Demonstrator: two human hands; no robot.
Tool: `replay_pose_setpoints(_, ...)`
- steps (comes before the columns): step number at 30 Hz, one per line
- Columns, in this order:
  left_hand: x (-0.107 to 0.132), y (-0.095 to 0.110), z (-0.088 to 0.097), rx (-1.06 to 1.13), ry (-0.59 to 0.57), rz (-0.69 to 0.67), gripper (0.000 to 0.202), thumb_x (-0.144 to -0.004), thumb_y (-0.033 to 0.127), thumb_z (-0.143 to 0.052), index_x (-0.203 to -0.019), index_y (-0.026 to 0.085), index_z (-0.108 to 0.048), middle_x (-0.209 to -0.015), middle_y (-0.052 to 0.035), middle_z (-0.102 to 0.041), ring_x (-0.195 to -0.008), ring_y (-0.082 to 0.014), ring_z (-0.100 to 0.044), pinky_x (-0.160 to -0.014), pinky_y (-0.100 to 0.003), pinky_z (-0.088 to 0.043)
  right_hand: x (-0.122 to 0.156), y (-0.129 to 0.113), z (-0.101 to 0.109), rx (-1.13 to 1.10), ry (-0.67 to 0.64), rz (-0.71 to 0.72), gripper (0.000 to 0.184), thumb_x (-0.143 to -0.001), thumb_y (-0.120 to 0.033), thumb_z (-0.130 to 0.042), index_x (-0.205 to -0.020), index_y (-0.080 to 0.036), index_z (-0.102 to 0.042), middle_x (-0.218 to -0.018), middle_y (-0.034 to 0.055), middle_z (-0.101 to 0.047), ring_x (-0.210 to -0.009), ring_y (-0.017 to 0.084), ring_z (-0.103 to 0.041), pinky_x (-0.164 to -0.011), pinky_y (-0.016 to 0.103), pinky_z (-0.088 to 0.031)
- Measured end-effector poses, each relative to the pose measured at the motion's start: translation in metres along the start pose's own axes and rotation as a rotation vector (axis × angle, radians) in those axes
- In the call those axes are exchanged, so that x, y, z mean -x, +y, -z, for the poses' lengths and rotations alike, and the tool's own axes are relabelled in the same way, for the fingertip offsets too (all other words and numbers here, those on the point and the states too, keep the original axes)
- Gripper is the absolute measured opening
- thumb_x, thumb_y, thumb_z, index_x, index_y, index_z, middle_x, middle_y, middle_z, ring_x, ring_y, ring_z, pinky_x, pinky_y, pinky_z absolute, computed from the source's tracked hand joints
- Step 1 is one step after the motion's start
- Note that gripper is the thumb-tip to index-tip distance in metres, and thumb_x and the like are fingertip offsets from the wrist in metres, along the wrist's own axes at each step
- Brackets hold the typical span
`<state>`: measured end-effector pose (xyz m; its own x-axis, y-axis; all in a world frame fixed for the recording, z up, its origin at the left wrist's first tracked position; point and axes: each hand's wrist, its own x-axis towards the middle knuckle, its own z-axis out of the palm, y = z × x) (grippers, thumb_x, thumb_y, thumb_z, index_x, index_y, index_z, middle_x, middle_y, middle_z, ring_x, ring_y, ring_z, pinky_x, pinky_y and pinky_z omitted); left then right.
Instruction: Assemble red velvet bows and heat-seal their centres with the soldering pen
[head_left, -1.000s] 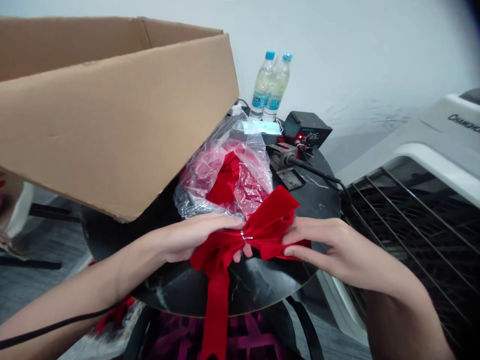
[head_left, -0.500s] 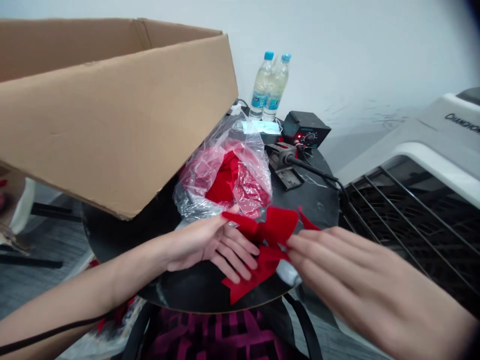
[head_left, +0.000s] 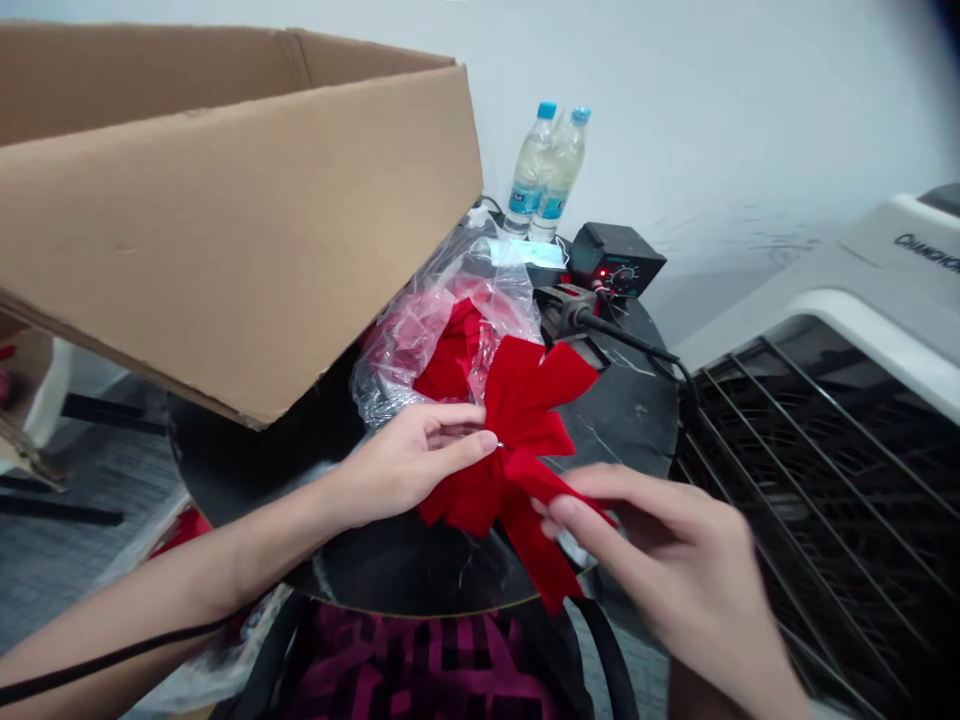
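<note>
A red fabric bow [head_left: 529, 420] with several loops and two hanging tails is held up over the round black table [head_left: 420, 575]. My left hand [head_left: 420, 455] is closed on its left side, thumb pressed near the middle, where a small shiny spot shows. My right hand [head_left: 660, 560] pinches one loop or strip of the bow at the lower right, between thumb and fingers. Just behind the bow lies an open clear plastic bag [head_left: 382, 380] with more red fabric pieces [head_left: 450, 365] inside.
A large cardboard box [head_left: 247, 240] overhangs the table at the left. Behind stand water bottles [head_left: 529, 180], a face mask [head_left: 529, 253] and a black control box with a red light [head_left: 615, 262]. A corded tool [head_left: 570, 310] lies nearby. A white appliance with a grille [head_left: 810, 400] stands right.
The bow has turned to face me with its loops spread. My left hand has gone from open, palm up, to gripping it. My right hand has moved lower, pinching a piece of it.
</note>
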<state>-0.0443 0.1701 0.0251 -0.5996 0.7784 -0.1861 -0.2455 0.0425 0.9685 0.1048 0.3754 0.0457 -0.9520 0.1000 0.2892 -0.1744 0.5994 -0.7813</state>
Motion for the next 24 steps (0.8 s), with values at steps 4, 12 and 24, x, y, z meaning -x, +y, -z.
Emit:
replay_pose_setpoints(4,-0.003,-0.005,-0.002,0.013,0.004,-0.019,0.03,-0.094,0.038,-0.073,-0.113,0.015,-0.076,-0.117,-0.0089,-0.077,-0.114,-0.0254,-0.07,-0.1,-0.031,-0.052,-0.011,-0.004,-0.039,-0.018,0.128,0.019,0.01,-0.096,-0.019,-0.072,-0.101,-0.027,-0.074,-0.106,-0.0022,-0.077,-0.097,0.013,-0.073,-0.09,0.021,-0.056)
replay_pose_setpoints(12,-0.004,-0.004,0.003,0.356,-0.026,0.166,0.031,-0.098,0.038,-0.069,-0.119,0.016,-0.074,-0.081,-0.0067,-0.079,-0.071,-0.0162,-0.075,-0.072,-0.025,-0.06,-0.007,0.016,-0.047,-0.154,0.228,-0.11,0.011,-0.096,-0.024,-0.072,-0.103,-0.03,-0.079,-0.132,0.0037,-0.07,-0.121,0.023,-0.068,-0.1,0.032,-0.057)
replay_pose_setpoints(24,0.003,-0.006,0.01,0.429,-0.151,0.271,0.023,-0.097,0.033,-0.067,-0.098,0.013,-0.078,-0.087,-0.0076,-0.074,-0.075,-0.0126,-0.071,-0.074,-0.02,-0.057,-0.025,0.012,0.0,-0.057,-0.164,-0.118,0.009,-0.096,-0.035,-0.073,-0.103,-0.031,-0.079,-0.1,-0.0014,-0.077,-0.078,0.014,-0.072,-0.072,0.023,-0.056)
